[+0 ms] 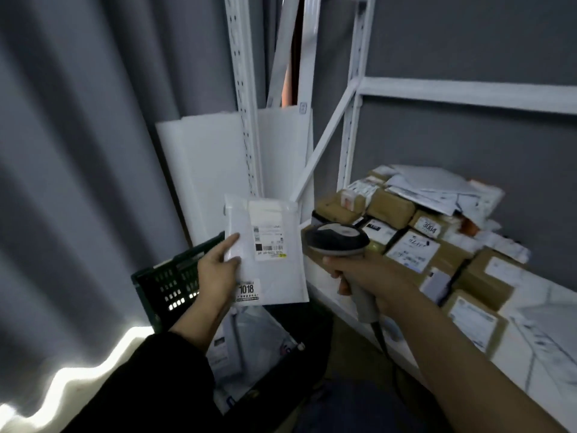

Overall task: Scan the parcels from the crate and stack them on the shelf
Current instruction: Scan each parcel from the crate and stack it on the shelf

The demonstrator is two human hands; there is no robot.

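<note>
Scan step: parcel [274,260] held up

L hand [215,273] pinches white parcel by its left edge, thumb on front, leaving label [270,232] w/ barcode [274,247] uncovered. R hand [359,276] wraps round scanner [337,242] handle, head just right of parcel, prob. lining up on barcode. Crate [168,285] near left, below parcel; shelf [537,310] at right holds stacked boxes [412,250].
</note>
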